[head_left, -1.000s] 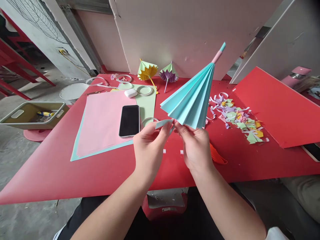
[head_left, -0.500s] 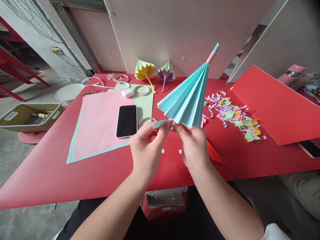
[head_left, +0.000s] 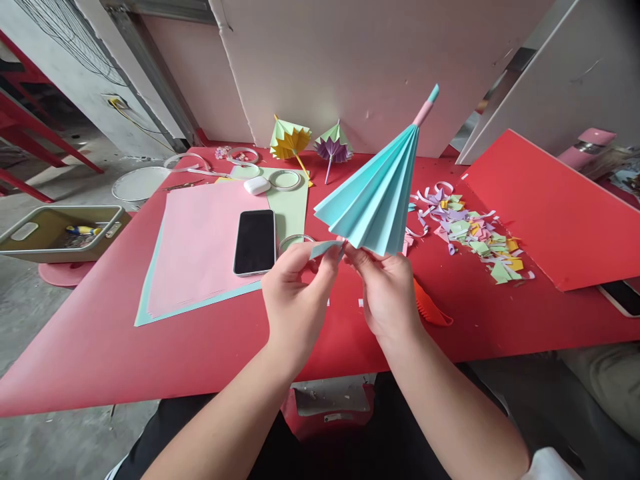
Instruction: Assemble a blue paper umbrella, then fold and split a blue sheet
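Note:
A pleated light-blue paper umbrella (head_left: pixel 377 193), folded partly closed, points up and to the right with a pink and blue tip (head_left: pixel 427 107). My right hand (head_left: pixel 387 287) pinches it at its lower end, with fingertips under the pleats. My left hand (head_left: pixel 300 293) grips a narrow blue-grey paper strip (head_left: pixel 325 249) between thumb and fingers, right beside the other fingertips. Where the strip meets the umbrella's stick is mostly hidden by the fingers.
Pink paper sheets (head_left: pixel 200 247) and a black phone (head_left: pixel 255 242) lie left. Two small paper umbrellas (head_left: pixel 290 141) stand at the back. Paper scraps (head_left: pixel 475 233), an orange tool (head_left: pixel 433 307) and a red board (head_left: pixel 560 213) are right. A basket (head_left: pixel 63 250) is far left.
My left thumb and fingers have shifted slightly, and the strip's free end is a little more curved. The umbrella and my right hand are nearly where they were.

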